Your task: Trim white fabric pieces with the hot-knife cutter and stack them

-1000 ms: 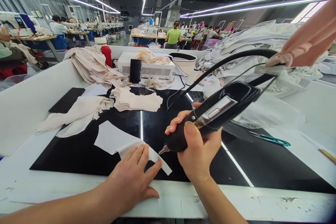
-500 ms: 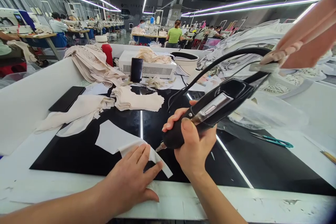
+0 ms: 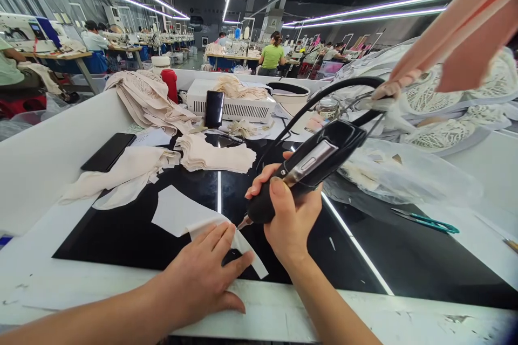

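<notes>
Head view: a white-edged work table (image 3: 283,318) with a glossy black glass top (image 3: 404,259) in a garment workshop.
Left hand (image 3: 202,275): lies palm down, fingers spread and flat, pressing the near end of a white cut fabric piece (image 3: 178,215) onto the black top at the table's front edge; it grips nothing.
Right hand (image 3: 289,221): fingers and thumb wrapped tight around a black corded handheld cutting tool (image 3: 307,167) with a silver plate on its upper face.
Tool tip: the small metal point (image 3: 244,222) angles down and left, just beside the left fingertips, at the fabric's edge; whether it touches the cloth cannot be told.
Tool cord: a black cable (image 3: 324,94) arcs up and back from the tool's rear end.
White fabric piece: flat on the black top, front centre, its narrow strip running under the left hand and out to the right.
Beige stack: folded cream fabric pieces (image 3: 216,156) behind the white piece, well apart from both hands.
Loose cream cloth (image 3: 121,172): at left, beside a dark flat phone (image 3: 108,152).
Teal-handled scissors (image 3: 429,220): on the table at right, clear of the hands.
White vented box (image 3: 234,105): at the table's back, cloth scraps on top.
Background: other people seated at sewing stations.
</notes>
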Demonstrator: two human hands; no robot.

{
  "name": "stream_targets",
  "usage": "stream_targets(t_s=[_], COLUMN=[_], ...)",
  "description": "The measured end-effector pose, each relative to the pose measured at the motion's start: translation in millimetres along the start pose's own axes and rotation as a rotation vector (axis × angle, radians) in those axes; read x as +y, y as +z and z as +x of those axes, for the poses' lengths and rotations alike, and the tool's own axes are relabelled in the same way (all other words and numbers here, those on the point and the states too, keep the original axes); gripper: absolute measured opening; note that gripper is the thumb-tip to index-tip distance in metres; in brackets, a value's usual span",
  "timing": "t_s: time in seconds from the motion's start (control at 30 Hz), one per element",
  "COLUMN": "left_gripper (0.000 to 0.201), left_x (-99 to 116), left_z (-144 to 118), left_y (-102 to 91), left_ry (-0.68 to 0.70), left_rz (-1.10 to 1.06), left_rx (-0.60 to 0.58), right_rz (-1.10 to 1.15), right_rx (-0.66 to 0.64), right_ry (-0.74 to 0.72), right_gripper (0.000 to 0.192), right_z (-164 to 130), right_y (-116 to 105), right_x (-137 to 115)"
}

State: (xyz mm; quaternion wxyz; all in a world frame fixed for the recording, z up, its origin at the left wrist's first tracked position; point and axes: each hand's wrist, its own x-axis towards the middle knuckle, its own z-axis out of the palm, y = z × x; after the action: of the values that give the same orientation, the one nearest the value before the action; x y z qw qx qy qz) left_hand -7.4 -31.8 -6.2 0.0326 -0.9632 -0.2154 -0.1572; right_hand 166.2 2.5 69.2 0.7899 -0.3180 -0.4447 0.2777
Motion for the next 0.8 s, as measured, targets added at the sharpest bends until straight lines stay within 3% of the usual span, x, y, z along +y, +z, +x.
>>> stream_targets(t_s=[0.3,0.47,0.8], left_gripper=[0.064,0.062,0.071], left_x=[-8,-7,-7], left_z=[-2,-7,-7], left_y=[-16.0,-15.5,-13.2], left_ry=[-0.022,-0.066,-0.042], left_rz=[-0.048,-0.049,-0.038], left_rx=[0.020,0.019,0.023], right_rz=[-0.068,-0.074,-0.066], right_rx=[0.008,-0.009,0.009], right_ry=[0.008,-0.001,-0.019], right_gripper=[0.026,0.029,0.039], right_z=[-5,-11,-3], right_y=[0,-2,2], right_x=[-2,-5,-3])
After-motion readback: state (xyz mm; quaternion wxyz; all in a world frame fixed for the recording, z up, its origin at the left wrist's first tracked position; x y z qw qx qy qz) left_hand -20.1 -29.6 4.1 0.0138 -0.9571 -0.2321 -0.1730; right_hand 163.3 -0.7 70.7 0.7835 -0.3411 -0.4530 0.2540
